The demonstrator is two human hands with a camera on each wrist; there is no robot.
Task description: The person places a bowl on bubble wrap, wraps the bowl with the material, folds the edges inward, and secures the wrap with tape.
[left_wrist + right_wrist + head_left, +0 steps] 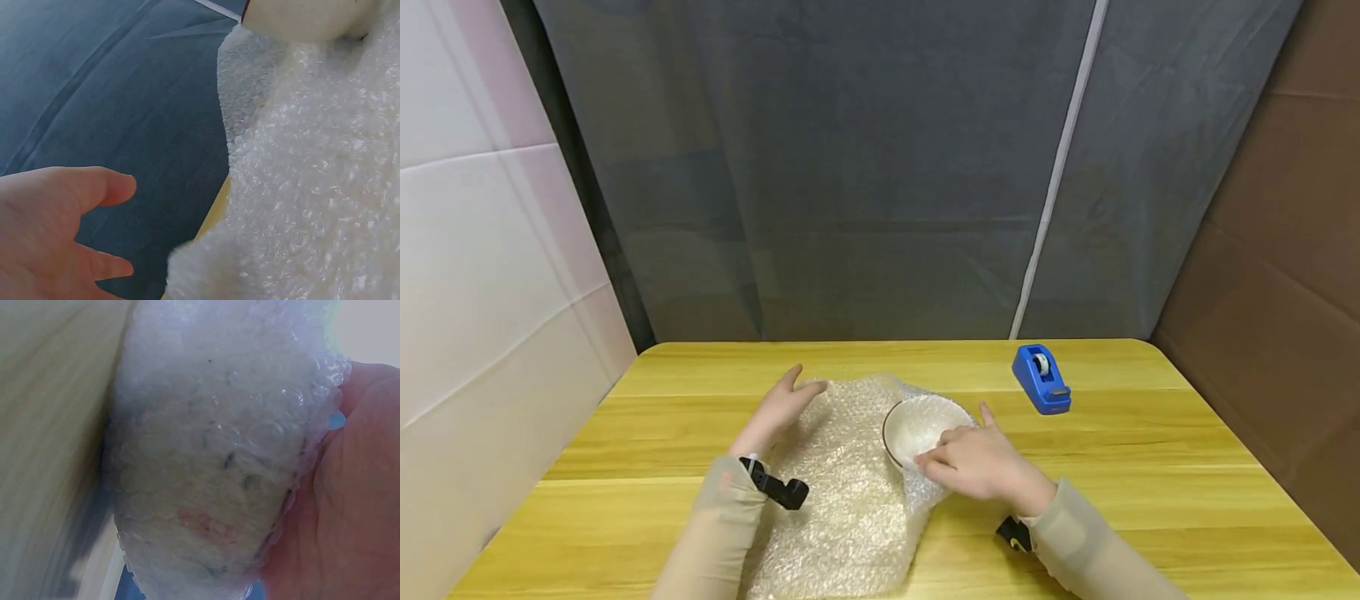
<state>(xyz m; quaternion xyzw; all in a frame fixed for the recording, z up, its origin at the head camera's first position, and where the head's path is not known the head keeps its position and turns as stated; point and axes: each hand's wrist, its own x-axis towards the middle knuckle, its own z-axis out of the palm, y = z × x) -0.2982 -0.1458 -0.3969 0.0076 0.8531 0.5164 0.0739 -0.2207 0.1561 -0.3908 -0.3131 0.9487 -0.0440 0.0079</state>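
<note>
A pale bowl with a dark rim (886,433) stands on a sheet of bubble wrap (842,508), near the sheet's right side. Part of the wrap is folded up around the bowl's outer side and over its rim. My right hand (977,458) reaches over that rim and presses the folded wrap into the bowl with its fingers. In the right wrist view, the wrapped side of the bowl (212,487) shows faint dark and red marks beside the palm. My left hand (781,408) hovers by the sheet's far left edge with fingers spread, holding nothing.
A blue tape dispenser (1041,379) with a roll of tape stands at the back right of the wooden table (1150,467). A dark grey curtain (865,183) hangs behind the table. A white panel stands to the left and a brown one to the right.
</note>
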